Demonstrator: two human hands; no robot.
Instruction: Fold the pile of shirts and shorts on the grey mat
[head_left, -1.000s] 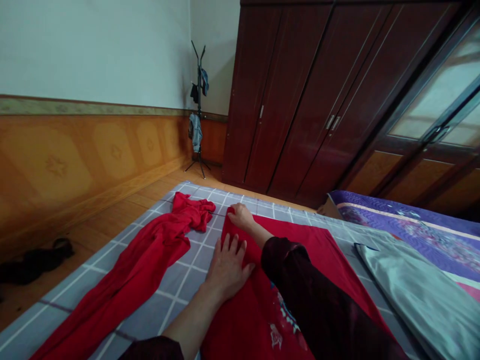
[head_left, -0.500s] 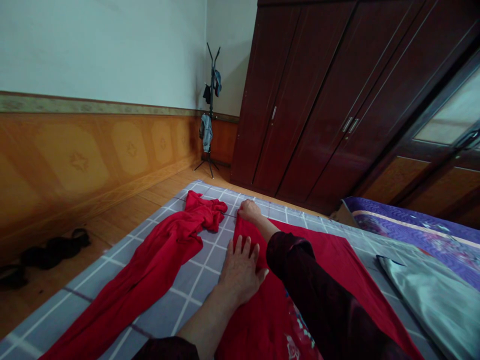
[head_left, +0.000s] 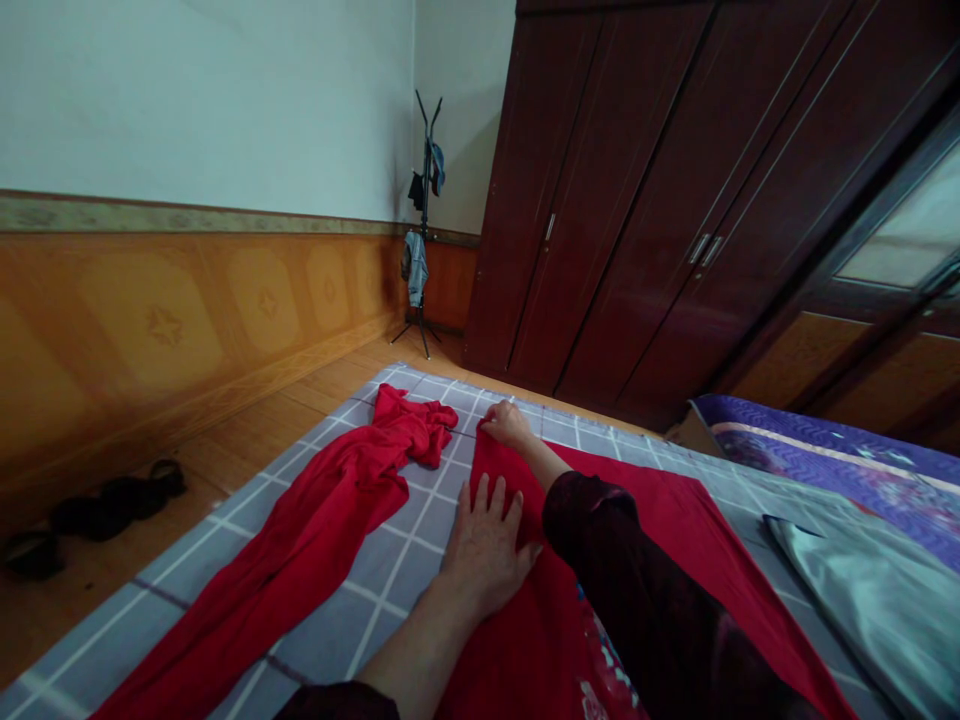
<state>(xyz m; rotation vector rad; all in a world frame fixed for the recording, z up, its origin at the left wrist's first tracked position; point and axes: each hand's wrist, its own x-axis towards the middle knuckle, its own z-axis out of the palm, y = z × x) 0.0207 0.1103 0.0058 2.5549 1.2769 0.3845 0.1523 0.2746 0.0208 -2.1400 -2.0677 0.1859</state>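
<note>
My right hand (head_left: pixel 506 425) pinches the far corner of a flat red cloth (head_left: pixel 720 570), which has a printed pattern near its lower end. My left hand (head_left: pixel 487 550) lies palm down at that cloth's left edge, fingers spread, partly on the grey checked bedsheet (head_left: pixel 330 620). A long twisted red garment (head_left: pixel 300 540) lies on the sheet left of my left hand, not touching it. My dark sleeve hides the middle of the flat cloth.
A folded silvery-grey cloth (head_left: pixel 862 610) lies at the right, with a purple quilt (head_left: pixel 810 450) beyond it. A dark wooden wardrobe (head_left: pixel 622 200) stands ahead. A coat rack (head_left: pixel 424 230) holds clothes in the corner. Black shoes (head_left: pixel 105 505) sit on the wooden floor.
The view has turned slightly left, shifting the room rightward. My hands stay at the red cloth, with no clear change in their hold.
</note>
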